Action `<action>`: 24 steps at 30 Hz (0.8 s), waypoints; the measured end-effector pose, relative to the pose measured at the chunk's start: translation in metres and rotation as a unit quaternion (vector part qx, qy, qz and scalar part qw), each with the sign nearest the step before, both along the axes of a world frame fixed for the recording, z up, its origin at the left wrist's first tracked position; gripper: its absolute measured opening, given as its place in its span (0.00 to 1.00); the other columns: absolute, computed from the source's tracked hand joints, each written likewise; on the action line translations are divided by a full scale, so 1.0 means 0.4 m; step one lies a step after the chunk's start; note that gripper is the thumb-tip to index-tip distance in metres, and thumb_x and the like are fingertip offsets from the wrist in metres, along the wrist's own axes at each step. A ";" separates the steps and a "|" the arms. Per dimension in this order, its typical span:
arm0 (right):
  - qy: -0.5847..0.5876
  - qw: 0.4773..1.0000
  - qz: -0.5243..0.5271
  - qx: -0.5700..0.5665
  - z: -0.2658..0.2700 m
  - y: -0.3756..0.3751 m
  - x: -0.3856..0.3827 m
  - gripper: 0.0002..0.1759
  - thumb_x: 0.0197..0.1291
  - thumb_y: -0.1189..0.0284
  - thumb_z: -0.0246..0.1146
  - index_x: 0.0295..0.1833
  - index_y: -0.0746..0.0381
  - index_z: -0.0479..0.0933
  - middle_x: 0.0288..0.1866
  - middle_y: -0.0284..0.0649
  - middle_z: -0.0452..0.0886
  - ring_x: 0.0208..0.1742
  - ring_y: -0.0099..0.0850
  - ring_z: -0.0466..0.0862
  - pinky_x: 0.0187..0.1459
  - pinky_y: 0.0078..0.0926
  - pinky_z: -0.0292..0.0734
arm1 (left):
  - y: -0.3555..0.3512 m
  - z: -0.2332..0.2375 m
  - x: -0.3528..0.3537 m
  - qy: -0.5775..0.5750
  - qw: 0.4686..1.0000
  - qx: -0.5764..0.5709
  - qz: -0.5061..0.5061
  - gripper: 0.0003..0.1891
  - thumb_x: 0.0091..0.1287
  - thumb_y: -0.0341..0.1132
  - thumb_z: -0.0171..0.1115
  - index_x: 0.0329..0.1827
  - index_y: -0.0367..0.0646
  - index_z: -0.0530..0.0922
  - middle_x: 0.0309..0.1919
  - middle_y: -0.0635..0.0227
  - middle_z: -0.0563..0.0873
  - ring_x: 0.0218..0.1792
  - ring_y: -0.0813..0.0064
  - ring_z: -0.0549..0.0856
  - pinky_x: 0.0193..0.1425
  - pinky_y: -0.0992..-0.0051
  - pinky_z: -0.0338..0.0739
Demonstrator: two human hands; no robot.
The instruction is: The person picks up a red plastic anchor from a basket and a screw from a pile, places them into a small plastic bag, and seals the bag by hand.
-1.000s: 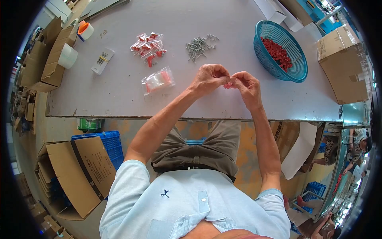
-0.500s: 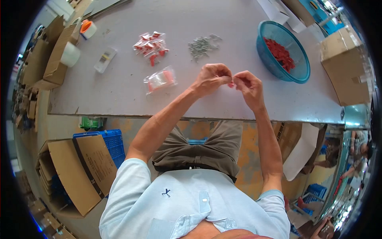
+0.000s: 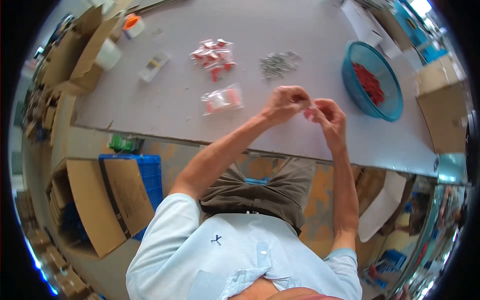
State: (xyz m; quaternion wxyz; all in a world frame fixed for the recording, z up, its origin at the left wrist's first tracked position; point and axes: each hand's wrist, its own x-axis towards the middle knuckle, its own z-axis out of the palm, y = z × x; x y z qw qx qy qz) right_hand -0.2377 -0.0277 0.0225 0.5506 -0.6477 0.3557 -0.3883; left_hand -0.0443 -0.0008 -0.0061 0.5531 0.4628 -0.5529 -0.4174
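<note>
One blue basket point(image 3: 395, 82) holds one heap of red pieces point(image 3: 368, 84). Left of basket: one pile of metal pieces point(image 3: 277, 65), one heap of small bags point(image 3: 212, 53), one larger bag point(image 3: 222, 100), two rolls point(image 3: 133, 27), one open carton point(image 3: 89, 67). Right: one carton point(image 3: 444, 102).

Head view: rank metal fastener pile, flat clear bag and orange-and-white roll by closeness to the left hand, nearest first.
From the left hand:
1. Metal fastener pile, just beyond it, slightly left.
2. Flat clear bag, to its left.
3. Orange-and-white roll, far left, toward the table's far side.
</note>
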 end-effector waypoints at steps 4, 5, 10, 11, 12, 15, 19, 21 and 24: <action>0.002 1.000 -0.008 -0.017 -0.012 -0.012 -0.011 0.07 0.74 0.75 0.69 0.51 0.67 0.83 0.38 0.35 0.89 0.38 0.20 0.88 0.43 0.20 0.85 | 0.004 0.008 0.002 0.068 0.995 0.062 -0.041 0.06 0.71 0.27 0.71 0.47 0.35 0.87 0.37 0.68 0.91 0.39 0.81 0.88 0.45 0.77 0.84; 0.009 1.000 -0.007 -0.021 -0.019 -0.018 -0.014 0.06 0.74 0.75 0.69 0.50 0.67 0.83 0.37 0.35 0.89 0.38 0.20 0.87 0.42 0.19 0.84 | 0.006 0.011 0.004 0.060 0.995 0.065 -0.047 0.07 0.72 0.28 0.71 0.48 0.34 0.87 0.37 0.67 0.91 0.40 0.80 0.89 0.46 0.77 0.85; -0.006 1.000 -0.006 -0.025 -0.021 -0.017 -0.018 0.07 0.75 0.74 0.69 0.49 0.68 0.83 0.36 0.37 0.89 0.38 0.20 0.88 0.41 0.19 0.84 | 0.017 0.036 0.001 0.066 0.993 0.065 -0.069 0.07 0.72 0.27 0.72 0.48 0.34 0.86 0.38 0.66 0.91 0.41 0.78 0.90 0.48 0.76 0.86; -0.020 1.000 -0.002 -0.023 -0.020 -0.016 -0.017 0.07 0.75 0.74 0.69 0.49 0.68 0.83 0.36 0.37 0.89 0.38 0.21 0.88 0.41 0.19 0.84 | 0.018 0.036 -0.001 0.075 0.993 0.059 -0.073 0.07 0.71 0.27 0.72 0.48 0.33 0.86 0.38 0.65 0.91 0.41 0.78 0.91 0.49 0.76 0.87; -0.020 1.000 -0.001 -0.022 -0.015 -0.013 -0.014 0.07 0.75 0.74 0.69 0.49 0.68 0.83 0.36 0.37 0.89 0.38 0.21 0.88 0.41 0.19 0.84 | 0.019 0.035 -0.001 0.085 0.992 0.054 -0.077 0.07 0.71 0.27 0.72 0.48 0.33 0.86 0.39 0.65 0.91 0.42 0.77 0.91 0.49 0.75 0.88; -0.028 0.999 0.006 -0.020 -0.006 -0.004 -0.010 0.07 0.74 0.74 0.69 0.50 0.68 0.83 0.37 0.37 0.89 0.38 0.21 0.88 0.41 0.19 0.84 | 0.013 0.025 0.003 0.075 0.992 0.062 -0.077 0.06 0.71 0.26 0.72 0.46 0.33 0.86 0.38 0.65 0.91 0.42 0.77 0.91 0.49 0.74 0.88; -0.008 1.000 -0.006 -0.022 -0.013 -0.009 -0.016 0.08 0.74 0.73 0.69 0.50 0.68 0.84 0.37 0.37 0.89 0.36 0.20 0.87 0.41 0.19 0.84 | 0.010 0.018 0.003 0.072 0.994 0.052 -0.066 0.05 0.71 0.25 0.71 0.46 0.34 0.86 0.38 0.65 0.90 0.41 0.77 0.91 0.49 0.74 0.88; -0.001 1.000 -0.013 -0.018 -0.020 -0.014 -0.023 0.08 0.74 0.73 0.69 0.49 0.68 0.84 0.37 0.36 0.89 0.36 0.20 0.87 0.41 0.19 0.84 | 0.009 0.014 0.003 0.090 0.992 0.049 -0.069 0.04 0.71 0.24 0.71 0.45 0.34 0.86 0.38 0.66 0.90 0.41 0.77 0.91 0.49 0.74 0.88; 0.003 0.999 -0.017 -0.028 -0.030 -0.017 -0.027 0.08 0.74 0.72 0.69 0.48 0.67 0.85 0.37 0.35 0.88 0.35 0.19 0.86 0.40 0.18 0.83 | 0.008 0.013 0.004 0.079 0.993 0.045 -0.069 0.04 0.70 0.24 0.71 0.45 0.34 0.86 0.39 0.66 0.90 0.41 0.77 0.91 0.49 0.74 0.88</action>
